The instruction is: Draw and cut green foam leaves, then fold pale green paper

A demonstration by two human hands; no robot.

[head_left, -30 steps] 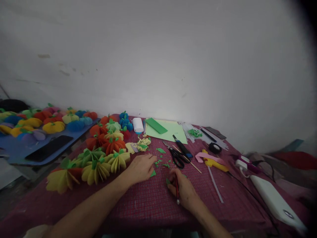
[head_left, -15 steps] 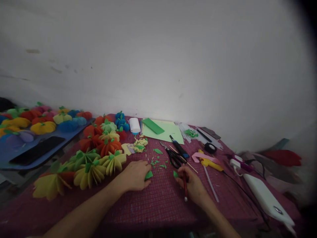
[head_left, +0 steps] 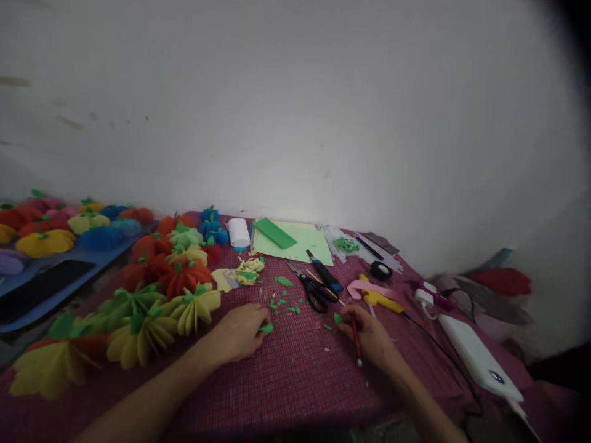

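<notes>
I find passage over checked red cloth [head_left: 295, 378], between bare left hand [head_left: 244, 331] and right hand [head_left: 367, 335], black-handled metal scissors [head_left: 308, 285] blocking ahead.

The cloth [head_left: 286, 381] in front of me is maroon with a fine check. The pencil [head_left: 355, 338] in my right fingers [head_left: 363, 316] is red with a whitish end; the paper leaf [head_left: 338, 318] there is bright green, as is the paper piece [head_left: 266, 328] at my left fingers [head_left: 257, 315]. My scissors [head_left: 315, 301] have black handles, while the cutter knife [head_left: 324, 272] is black and blue. The glue gun [head_left: 386, 302] is yellow, the paper strip [head_left: 375, 288] over it pink. I see orange-red, yellow, green and blue paper pumpkins [head_left: 185, 280], a mint-green sheet [head_left: 305, 245] and a white power bank [head_left: 475, 354].
</notes>
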